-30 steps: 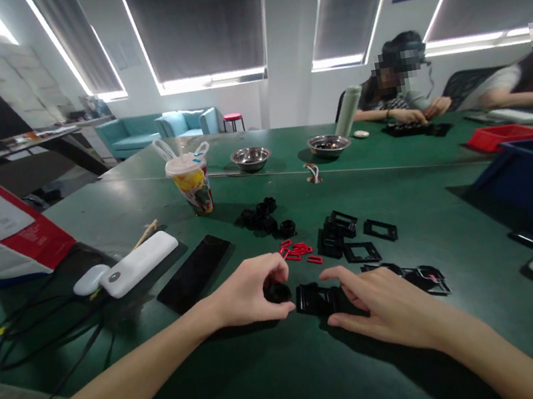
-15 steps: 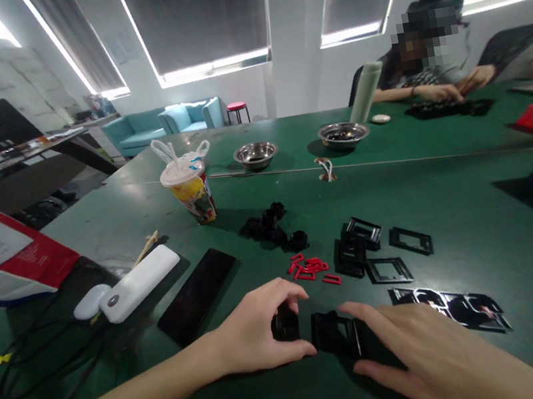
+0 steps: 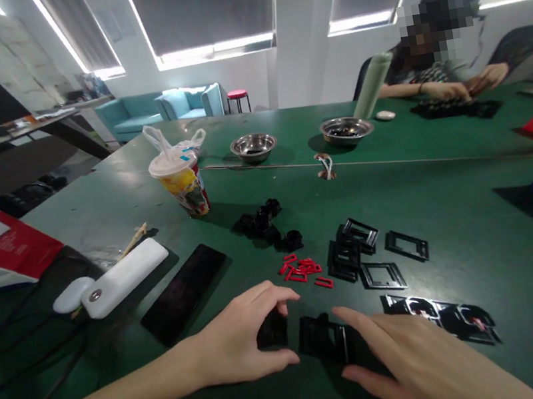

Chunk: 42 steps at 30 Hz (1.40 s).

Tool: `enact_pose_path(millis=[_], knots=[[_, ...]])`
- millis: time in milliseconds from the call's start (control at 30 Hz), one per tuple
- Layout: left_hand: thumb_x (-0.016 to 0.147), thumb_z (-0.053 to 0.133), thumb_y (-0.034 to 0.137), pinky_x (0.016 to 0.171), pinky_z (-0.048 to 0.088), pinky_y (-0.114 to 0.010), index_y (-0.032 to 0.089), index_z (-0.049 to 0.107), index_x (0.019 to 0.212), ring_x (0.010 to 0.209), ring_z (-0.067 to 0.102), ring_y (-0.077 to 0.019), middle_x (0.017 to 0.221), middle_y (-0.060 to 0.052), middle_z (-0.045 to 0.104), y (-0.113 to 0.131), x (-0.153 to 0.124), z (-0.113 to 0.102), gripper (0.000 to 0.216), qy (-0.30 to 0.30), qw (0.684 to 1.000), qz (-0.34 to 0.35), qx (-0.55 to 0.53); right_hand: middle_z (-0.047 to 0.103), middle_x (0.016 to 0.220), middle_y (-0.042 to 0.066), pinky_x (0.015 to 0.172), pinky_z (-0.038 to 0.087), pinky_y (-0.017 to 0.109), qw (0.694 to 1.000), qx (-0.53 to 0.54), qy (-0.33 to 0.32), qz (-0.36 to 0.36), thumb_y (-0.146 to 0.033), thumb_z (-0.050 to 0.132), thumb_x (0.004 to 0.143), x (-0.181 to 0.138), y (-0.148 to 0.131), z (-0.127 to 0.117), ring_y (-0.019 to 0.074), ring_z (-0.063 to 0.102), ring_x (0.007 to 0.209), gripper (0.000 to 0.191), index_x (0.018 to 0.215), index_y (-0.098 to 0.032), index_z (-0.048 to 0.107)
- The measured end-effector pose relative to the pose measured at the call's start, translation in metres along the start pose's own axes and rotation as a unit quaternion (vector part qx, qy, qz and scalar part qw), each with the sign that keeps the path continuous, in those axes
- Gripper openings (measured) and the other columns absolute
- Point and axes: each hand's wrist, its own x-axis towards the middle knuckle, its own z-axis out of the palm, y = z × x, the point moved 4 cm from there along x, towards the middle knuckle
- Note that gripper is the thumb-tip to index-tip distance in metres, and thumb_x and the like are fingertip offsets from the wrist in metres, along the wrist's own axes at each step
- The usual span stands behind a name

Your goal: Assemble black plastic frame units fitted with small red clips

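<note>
My left hand (image 3: pixel 247 334) is curved on the table, thumb and fingertips apart, around a small black plastic part (image 3: pixel 273 330) partly hidden by the fingers. Whether it touches that part I cannot tell. Just to the right lies a black plastic piece with a square window (image 3: pixel 322 339). My right hand (image 3: pixel 396 347) is beside that piece, thumb and fingers spread, fingertips near its right end. Beyond the hands sits a loose cluster of small red rectangular rings (image 3: pixel 301 267). Several black rectangular frames (image 3: pixel 382 275) lie to their right.
A black phone (image 3: pixel 185 293) and a white handheld device (image 3: pixel 127 277) lie left. Farther back stand a lidded cup (image 3: pixel 181 182), a metal bowl (image 3: pixel 254 148) and a second bowl (image 3: pixel 347 131). Glossy black cutout pieces (image 3: pixel 439 317) lie by my right hand. A person (image 3: pixel 443 73) works across the table.
The view has shifted slightly, so the things on the table appear a little farther left. Both hands keep nearly the same pose around the black parts.
</note>
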Motion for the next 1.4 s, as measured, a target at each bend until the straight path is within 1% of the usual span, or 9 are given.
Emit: enact_pose_path(millis=[133, 300, 433, 567, 767, 933, 1133, 1300, 1400], knots=[[0.077, 0.089, 0.013, 0.091, 0.053, -0.033, 0.025, 0.050, 0.141, 0.103, 0.065, -0.0201, 0.113, -0.001, 0.063, -0.001, -0.005, 0.002, 0.076, 0.002, 1.000, 0.008, 0.021, 0.083, 0.102, 0.010, 0.064, 0.063, 0.038, 1.000, 0.002, -0.013, 0.000, -0.031, 0.091, 0.080, 0.000, 0.000, 0.002, 0.0293, 0.081, 0.077, 0.072, 0.139, -0.013, 0.053], [0.082, 0.086, 0.020, 0.102, 0.051, -0.039, 0.024, 0.051, 0.138, 0.118, 0.065, -0.0255, 0.129, -0.006, 0.067, 0.000, -0.011, -0.007, 0.066, 0.021, 0.995, 0.078, 0.062, 0.082, 0.105, 0.008, 0.067, 0.061, 0.037, 0.999, 0.038, -0.029, 0.008, -0.030, 0.088, 0.085, 0.000, 0.001, 0.002, 0.0289, 0.081, 0.082, 0.069, 0.141, -0.016, 0.051], [0.087, 0.083, 0.033, 0.091, 0.050, -0.041, 0.019, 0.054, 0.130, 0.107, 0.067, -0.0269, 0.123, -0.009, 0.070, -0.004, -0.011, -0.017, 0.053, 0.009, 0.990, 0.092, 0.106, 0.082, 0.110, 0.008, 0.070, 0.059, 0.037, 0.999, 0.042, -0.027, 0.009, -0.031, 0.089, 0.084, 0.000, 0.002, 0.002, 0.0286, 0.081, 0.085, 0.071, 0.141, -0.019, 0.050], [0.092, 0.077, 0.039, 0.087, 0.048, -0.041, 0.018, 0.058, 0.125, 0.100, 0.066, -0.0266, 0.116, -0.008, 0.070, -0.009, -0.010, -0.023, 0.043, -0.006, 0.984, 0.102, 0.144, 0.080, 0.101, 0.006, 0.066, 0.056, 0.034, 0.998, 0.040, -0.037, 0.015, -0.031, 0.092, 0.082, -0.001, 0.002, 0.001, 0.0247, 0.077, 0.076, 0.073, 0.141, -0.020, 0.050], [0.090, 0.072, 0.030, 0.083, 0.043, -0.038, 0.019, 0.063, 0.116, 0.094, 0.064, -0.0235, 0.108, -0.005, 0.069, -0.010, -0.011, -0.022, 0.030, -0.019, 0.984, 0.097, 0.149, 0.074, 0.086, 0.001, 0.062, 0.051, 0.031, 0.998, 0.042, -0.047, 0.018, -0.034, 0.087, 0.087, -0.002, 0.003, 0.002, 0.0210, 0.071, 0.065, 0.065, 0.140, -0.019, 0.051], [0.084, 0.067, 0.024, 0.086, 0.040, -0.040, 0.018, 0.064, 0.112, 0.091, 0.063, -0.0223, 0.102, -0.004, 0.069, -0.001, -0.012, -0.023, 0.028, -0.016, 0.982, 0.101, 0.159, 0.076, 0.095, 0.005, 0.062, 0.050, 0.031, 0.997, 0.046, -0.057, 0.029, -0.039, 0.083, 0.092, -0.001, 0.004, 0.006, 0.0226, 0.073, 0.070, 0.060, 0.138, -0.019, 0.051], [0.083, 0.062, 0.021, 0.082, 0.040, -0.039, 0.016, 0.065, 0.110, 0.089, 0.062, -0.0231, 0.102, -0.006, 0.069, 0.000, -0.015, -0.020, 0.027, -0.006, 0.975, 0.089, 0.203, 0.077, 0.102, 0.008, 0.067, 0.052, 0.033, 0.997, 0.042, -0.058, 0.026, -0.039, 0.080, 0.095, -0.002, 0.003, 0.006, 0.0255, 0.077, 0.080, 0.056, 0.138, -0.018, 0.050], [0.084, 0.063, 0.021, 0.080, 0.040, -0.038, 0.016, 0.066, 0.108, 0.086, 0.063, -0.0212, 0.097, -0.004, 0.069, -0.004, -0.015, -0.018, 0.024, -0.005, 0.978, 0.082, 0.194, 0.077, 0.095, 0.005, 0.065, 0.051, 0.031, 0.997, 0.053, -0.042, 0.030, -0.039, 0.078, 0.096, -0.002, 0.004, 0.007, 0.0230, 0.075, 0.075, 0.053, 0.138, -0.020, 0.052], [0.085, 0.062, 0.021, 0.080, 0.040, -0.037, 0.016, 0.066, 0.105, 0.083, 0.063, -0.0201, 0.095, -0.003, 0.069, -0.005, -0.014, -0.018, 0.021, 0.006, 0.977, 0.086, 0.194, 0.075, 0.090, 0.003, 0.059, 0.047, 0.028, 0.998, 0.056, -0.026, 0.028, -0.041, 0.072, 0.100, 0.000, 0.005, 0.007, 0.0199, 0.071, 0.066, 0.048, 0.138, -0.020, 0.053]])
